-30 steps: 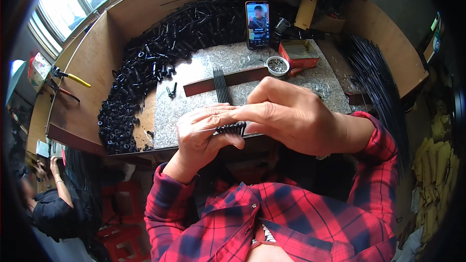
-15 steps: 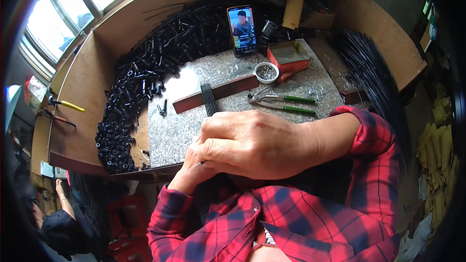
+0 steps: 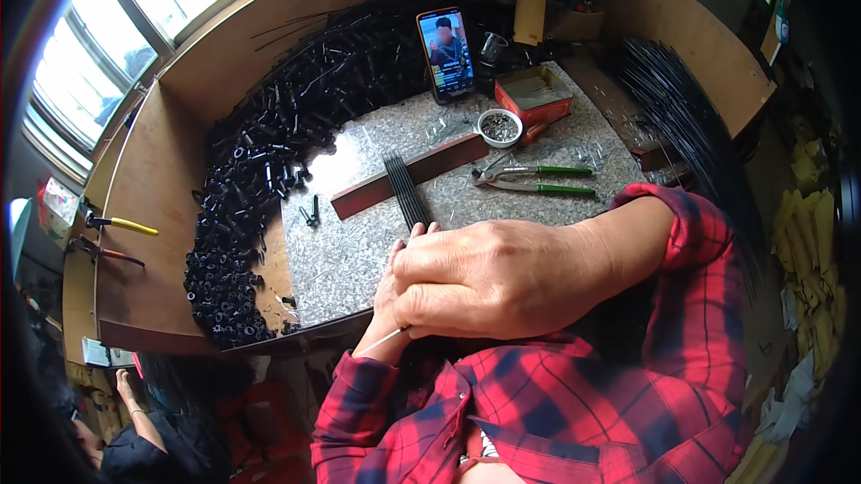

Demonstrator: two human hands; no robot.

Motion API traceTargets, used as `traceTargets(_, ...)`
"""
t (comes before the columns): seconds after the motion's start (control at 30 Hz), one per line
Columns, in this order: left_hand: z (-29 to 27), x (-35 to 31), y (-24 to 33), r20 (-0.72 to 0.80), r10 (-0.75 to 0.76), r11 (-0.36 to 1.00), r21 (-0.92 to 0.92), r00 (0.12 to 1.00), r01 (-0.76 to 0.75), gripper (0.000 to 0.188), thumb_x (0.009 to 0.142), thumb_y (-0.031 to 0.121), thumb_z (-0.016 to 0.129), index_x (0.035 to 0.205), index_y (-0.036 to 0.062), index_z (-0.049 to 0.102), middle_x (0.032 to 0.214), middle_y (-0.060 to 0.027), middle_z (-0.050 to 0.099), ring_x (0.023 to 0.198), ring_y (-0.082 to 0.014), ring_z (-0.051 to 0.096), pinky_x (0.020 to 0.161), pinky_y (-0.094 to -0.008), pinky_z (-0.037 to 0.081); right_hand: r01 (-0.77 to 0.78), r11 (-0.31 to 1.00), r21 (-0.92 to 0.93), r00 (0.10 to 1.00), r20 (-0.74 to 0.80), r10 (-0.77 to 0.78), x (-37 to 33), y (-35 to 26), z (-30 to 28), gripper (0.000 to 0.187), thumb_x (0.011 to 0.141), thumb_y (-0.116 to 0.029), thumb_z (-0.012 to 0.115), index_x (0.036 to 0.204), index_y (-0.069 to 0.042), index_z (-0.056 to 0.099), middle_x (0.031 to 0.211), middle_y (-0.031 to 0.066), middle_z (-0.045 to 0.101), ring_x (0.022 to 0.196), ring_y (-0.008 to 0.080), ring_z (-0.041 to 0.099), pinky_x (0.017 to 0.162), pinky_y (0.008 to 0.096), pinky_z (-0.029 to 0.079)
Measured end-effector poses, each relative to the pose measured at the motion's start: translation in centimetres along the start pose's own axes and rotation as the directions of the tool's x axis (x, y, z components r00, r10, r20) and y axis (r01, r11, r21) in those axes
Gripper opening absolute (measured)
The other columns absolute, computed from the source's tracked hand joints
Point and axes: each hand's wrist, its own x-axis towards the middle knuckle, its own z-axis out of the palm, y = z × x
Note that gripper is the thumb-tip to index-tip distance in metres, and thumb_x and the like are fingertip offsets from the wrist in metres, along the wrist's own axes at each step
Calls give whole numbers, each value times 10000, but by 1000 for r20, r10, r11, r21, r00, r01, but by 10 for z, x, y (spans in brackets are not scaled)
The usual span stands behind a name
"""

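Observation:
My right hand point(image 3: 480, 278) is closed, fingers curled, above my left hand and hiding much of it. A thin rod with a pale, shiny end point(image 3: 384, 341) sticks out beneath its fingers, over my left wrist. My left hand point(image 3: 386, 309) is closed around the near end of a bundle of thin black rods point(image 3: 406, 190); a few of its fingertips show beside them. The bundle's far end rests across a dark red bar point(image 3: 359, 200) on a speckled grey board point(image 3: 332, 278). Where the rods end under my hands is hidden.
Green-handled pliers point(image 3: 538, 181), a white cup of small metal parts point(image 3: 500, 128) and a red box point(image 3: 535, 98) lie to the right. A phone point(image 3: 445, 55) stands behind. Black parts point(image 3: 269, 125) pile up leftward; long black rods point(image 3: 686, 116) lie right. Another person's arm point(image 3: 143, 421) shows lower left.
Both hands sit slightly lower and to the right in the picture, and the bench has shifted with the view. More of the pale rod end and my left fingertips now show.

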Motion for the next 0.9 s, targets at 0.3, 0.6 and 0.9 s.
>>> traceTargets(0.3, 27, -10, -7, -263, 131, 988, 112, 956, -105, 592, 871, 419, 451, 1393, 143, 411, 1529, -106, 227, 1431, -261, 155, 1140, -458, 156, 90, 987, -132, 995, 56, -84, 1, -15, 7, 186, 813, -128, 632, 915, 18, 580, 832, 125, 557, 734, 258, 600, 621, 344, 524)
traceTargets(0.6, 30, -17, -8, -156, -126, 924, -379, 980, 58, 655, 694, 431, 753, 1241, 133, 551, 1271, -107, 537, 1203, -299, 475, 1016, -402, 375, -1, 999, -40, 999, -48, -1, -5, -12, -6, 186, 811, -140, 644, 902, 2, 565, 835, 119, 541, 737, 272, 600, 610, 356, 507)
traceTargets(0.9, -52, -6, 17, -222, 45, 999, -2, 974, -47, 595, 714, 308, 790, 1214, 80, 561, 1296, -147, 526, 1200, -324, 503, 966, -399, 436, -279, 956, -94, 952, 106, 288, 63, -55, -87, 164, 812, -151, 674, 918, -44, 607, 821, 73, 597, 699, 220, 595, 586, 326, 455)
